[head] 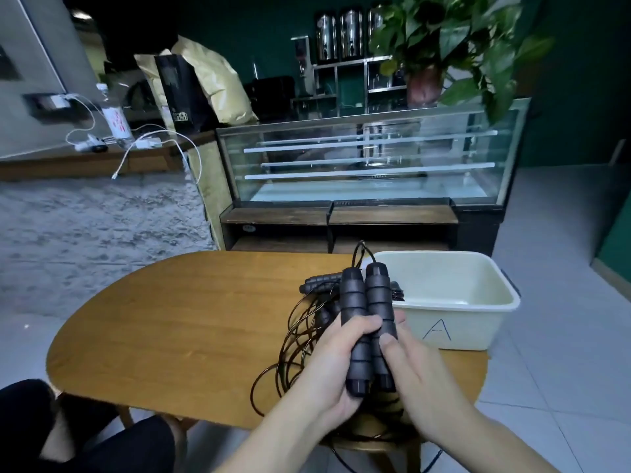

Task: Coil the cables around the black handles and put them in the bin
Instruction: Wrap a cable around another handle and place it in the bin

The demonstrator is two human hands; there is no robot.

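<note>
Both hands, left (336,363) and right (415,367), grip paired black handles (367,322); loose cables (293,339) piled on table (191,319); bin (454,302) just beside.

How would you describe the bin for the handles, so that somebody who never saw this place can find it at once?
Start at the rounded wooden table in the foreground and go to its far right edge. There stands a cream plastic bin, rectangular and open on top, just right of the tangle of black cables. It alone bears a hand-drawn letter A on its near wall.
</note>
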